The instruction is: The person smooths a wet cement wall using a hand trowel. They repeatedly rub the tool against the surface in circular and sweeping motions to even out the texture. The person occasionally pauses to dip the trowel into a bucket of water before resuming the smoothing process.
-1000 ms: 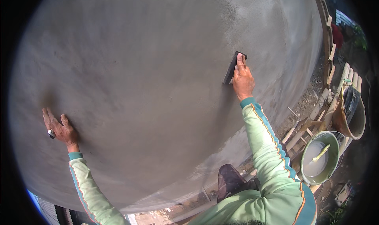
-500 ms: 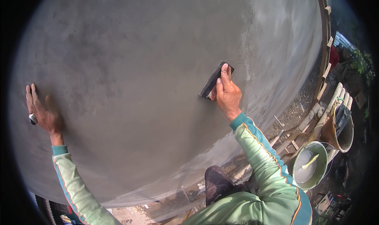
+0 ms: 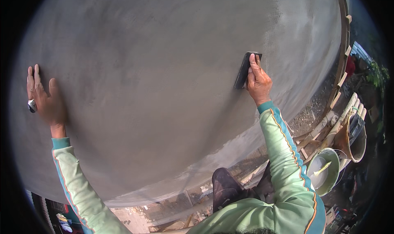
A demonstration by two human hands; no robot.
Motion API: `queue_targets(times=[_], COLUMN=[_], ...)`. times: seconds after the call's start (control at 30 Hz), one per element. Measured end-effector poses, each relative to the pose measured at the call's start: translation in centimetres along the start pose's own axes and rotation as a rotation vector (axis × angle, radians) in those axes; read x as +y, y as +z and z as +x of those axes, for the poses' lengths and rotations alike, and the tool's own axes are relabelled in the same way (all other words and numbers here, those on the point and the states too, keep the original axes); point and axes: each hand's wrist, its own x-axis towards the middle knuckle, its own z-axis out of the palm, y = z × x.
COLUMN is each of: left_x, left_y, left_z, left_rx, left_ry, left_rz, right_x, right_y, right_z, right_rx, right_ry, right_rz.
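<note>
A broad grey plastered wall (image 3: 164, 94) fills most of the view, damp and darker in the middle, paler at the right and along its lower edge. My right hand (image 3: 259, 81) grips a plastering float (image 3: 244, 72), a dark flat blade with a handle behind it. The float's long edge meets the wall, tilted close to upright. At the far left, my left hand (image 3: 46, 100) lies against the plaster with its fingers stretched out and a large ring on one of them. Nothing is in that hand.
Lower right, a pale green bucket (image 3: 333, 172) holds whitish liquid and a yellow-green brush (image 3: 322, 168). Behind it a brown bucket (image 3: 359, 141) with a dark tool inside rests by bamboo poles (image 3: 342, 121). A wooden frame strip (image 3: 344, 49) runs along the wall's right edge.
My right hand has carried the float rightward and slightly up, turning it more upright. My left hand appears higher in the view, still flat on the wall.
</note>
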Motion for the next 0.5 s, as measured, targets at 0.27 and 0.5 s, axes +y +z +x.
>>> queue_targets(times=[0.27, 0.5], left_x=[-1.2, 0.4], left_y=[0.0, 0.1], left_z=[-0.6, -0.2], left_rx=[-0.001, -0.008], left_ry=[0.043, -0.012], left_rz=[0.034, 0.009], right_x=[-4.5, -1.5], right_y=[-0.2, -0.5], right_z=[-0.4, 1.3], right_rx=[-0.172, -0.041], right_ry=[-0.133, 0.334], right_rz=[0.06, 0.229])
